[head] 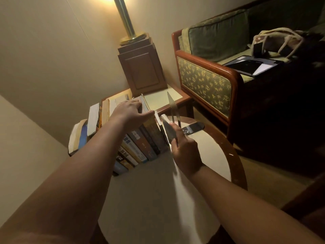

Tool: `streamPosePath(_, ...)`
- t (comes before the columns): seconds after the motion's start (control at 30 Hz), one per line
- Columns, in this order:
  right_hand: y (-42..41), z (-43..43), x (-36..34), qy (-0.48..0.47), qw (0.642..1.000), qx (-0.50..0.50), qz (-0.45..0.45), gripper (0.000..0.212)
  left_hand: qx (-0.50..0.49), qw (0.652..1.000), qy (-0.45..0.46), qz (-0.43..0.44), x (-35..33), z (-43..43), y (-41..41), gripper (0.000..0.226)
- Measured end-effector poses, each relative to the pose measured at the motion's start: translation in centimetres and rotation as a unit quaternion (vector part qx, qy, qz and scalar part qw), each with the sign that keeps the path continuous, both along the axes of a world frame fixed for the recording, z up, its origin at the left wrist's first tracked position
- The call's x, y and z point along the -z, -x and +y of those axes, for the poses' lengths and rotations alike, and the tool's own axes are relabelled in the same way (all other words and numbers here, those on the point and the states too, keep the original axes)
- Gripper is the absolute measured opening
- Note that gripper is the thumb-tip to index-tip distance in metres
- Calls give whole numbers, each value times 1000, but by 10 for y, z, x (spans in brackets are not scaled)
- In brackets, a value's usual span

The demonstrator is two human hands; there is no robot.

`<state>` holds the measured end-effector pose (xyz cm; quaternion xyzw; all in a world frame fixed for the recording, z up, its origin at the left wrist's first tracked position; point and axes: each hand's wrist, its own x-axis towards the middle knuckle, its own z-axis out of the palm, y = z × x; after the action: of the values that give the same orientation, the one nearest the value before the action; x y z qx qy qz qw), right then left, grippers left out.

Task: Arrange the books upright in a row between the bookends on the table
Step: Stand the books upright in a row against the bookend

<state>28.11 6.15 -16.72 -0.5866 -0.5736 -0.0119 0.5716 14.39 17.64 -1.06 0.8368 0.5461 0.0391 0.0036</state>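
While left hand [131, 110] presses book row [140, 143] | right hand [184, 150] grasps one bookend [173, 110] | one lamp [125, 20]

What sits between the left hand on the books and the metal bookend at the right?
In the head view, between the left hand and the bookend, only the row's last books and the right hand.

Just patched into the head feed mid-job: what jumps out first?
A row of books stands upright mid-table, with the left hand pressing on their tops. The right hand grips a metal bookend at the row's right end. Behind, a lit brass lamp glows.
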Motion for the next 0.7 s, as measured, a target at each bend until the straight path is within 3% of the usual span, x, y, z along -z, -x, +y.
streamPosePath(0.23, 16, 45, 13, -12, 999, -5, 36, 49, 11, 1000, -9, 13, 4, 6, 3, 81)
streamPosePath(0.4, 22, 63, 31, 68, 986, -84, 130, 57, 13, 1000, -10, 13, 6, 13, 4, 83)
streamPosePath(0.5, 20, 66, 40, 145, 945, -181, 231, 52, 11, 1000, -9, 7, 8, 16, 5, 85)
streamPosePath(0.6, 18, 73, 45, 202, 895, -243, 315, 64, 11, 1000, -9, 4, 9, 17, 6, 89)
streamPosePath(0.7, 14, 83, 50, 234, 872, -255, 348, 76, 10, 1000, -3, 0, 10, 18, 6, 98)
